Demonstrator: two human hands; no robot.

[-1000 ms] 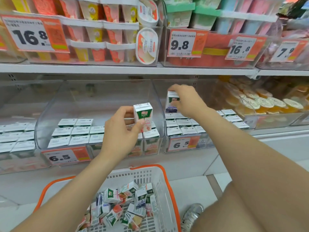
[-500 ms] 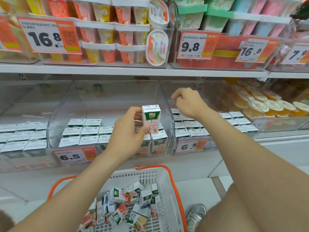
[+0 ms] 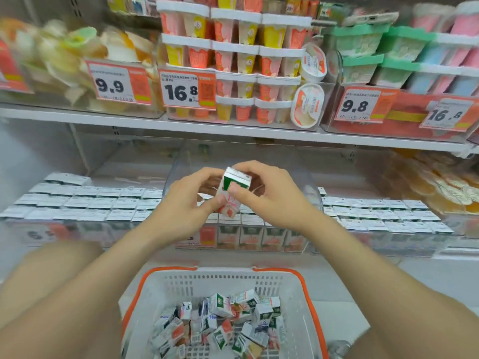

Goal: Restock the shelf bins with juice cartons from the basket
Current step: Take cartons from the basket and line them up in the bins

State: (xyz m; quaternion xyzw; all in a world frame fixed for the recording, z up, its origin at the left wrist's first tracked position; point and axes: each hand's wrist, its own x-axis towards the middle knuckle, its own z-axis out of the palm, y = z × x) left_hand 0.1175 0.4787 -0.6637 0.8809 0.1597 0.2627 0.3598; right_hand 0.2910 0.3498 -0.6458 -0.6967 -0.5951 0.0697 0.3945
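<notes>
Far left, the left bin [image 3: 51,229] is packed with rows of upright cartons showing their white tops. Next, the left hand [image 3: 181,206] grips the lower half of a carton [image 3: 238,178], thumb on the near face and fingers curled round the far side. The carton is up in the air, dead centre, over the middle bin [image 3: 309,195] and not touching it. Its long axis runs close to upright. It is tipped a little, so the green-and-white top leans far and right while the pink bottom points near and left, down toward the rows. On the near side sits the basket [image 3: 166,273], with a heap of loose cartons [image 3: 223,320] waiting.

And here is the right hand [image 3: 274,200], clamped on the same carton's upper half, thumb across the green band and fingers wrapped behind. So both hands hold one carton, and neither is nearer to it than the other.

The relation that matters is that the middle bin lies straight below the carton and a touch farther. Its front row shows through the clear wall, but how much room sits behind the hands is hidden. This looks like a squaring-up before the drop, and the carton likely wants righting so it stands like its neighbours. Further right, the right bin [image 3: 388,237] holds more upright rows.
</notes>
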